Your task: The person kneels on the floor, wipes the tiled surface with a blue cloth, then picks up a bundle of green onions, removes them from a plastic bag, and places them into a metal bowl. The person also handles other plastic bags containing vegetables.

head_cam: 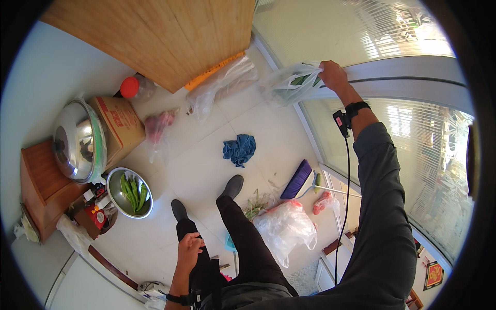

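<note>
At arm's length near the sliding glass door, my right hand (333,75) grips the gathered top of a clear plastic bag (285,87). Dark green vegetables (304,75) show through its film; their kind is hard to make out. My left hand (190,248) hangs over my left leg, loosely curled, with nothing in it. On the tiled floor ahead of my feet lies a crumpled blue cloth (240,150). To the left, a steel bowl (130,192) holds several long green peppers (133,192).
A purple broom (297,179) and a stuffed white plastic bag (286,228) lie right of my legs. At left are a cardboard box (118,126), a lidded steel pan (75,141), and a bag of reddish produce (159,126). A wooden panel (166,35) stands ahead, beside a glass door (310,35).
</note>
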`<state>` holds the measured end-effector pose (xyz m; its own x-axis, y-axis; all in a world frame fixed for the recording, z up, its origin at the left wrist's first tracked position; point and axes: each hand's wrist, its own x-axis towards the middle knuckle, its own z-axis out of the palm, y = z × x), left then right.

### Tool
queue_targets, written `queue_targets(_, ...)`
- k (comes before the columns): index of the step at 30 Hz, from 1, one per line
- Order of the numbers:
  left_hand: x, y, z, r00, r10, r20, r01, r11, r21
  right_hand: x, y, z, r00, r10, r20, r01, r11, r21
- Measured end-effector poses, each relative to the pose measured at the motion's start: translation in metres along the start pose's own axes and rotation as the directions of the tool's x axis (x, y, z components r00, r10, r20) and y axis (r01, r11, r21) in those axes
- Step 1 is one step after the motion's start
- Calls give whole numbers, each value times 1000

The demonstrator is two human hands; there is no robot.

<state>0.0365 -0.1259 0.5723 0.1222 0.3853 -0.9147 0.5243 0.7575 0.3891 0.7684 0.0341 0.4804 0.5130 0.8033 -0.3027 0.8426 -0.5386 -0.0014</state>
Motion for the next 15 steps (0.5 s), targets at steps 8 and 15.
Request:
queue_targets(8,-3,-1,-6,1000,25,15,-26,999,31,-22,-22,-6,996,51,-75,-57,996,-69)
queue_targets(15,2,0,-16,997,62,55,-65,997,52,-81,-23,0,942,219,-254,-199,975,101)
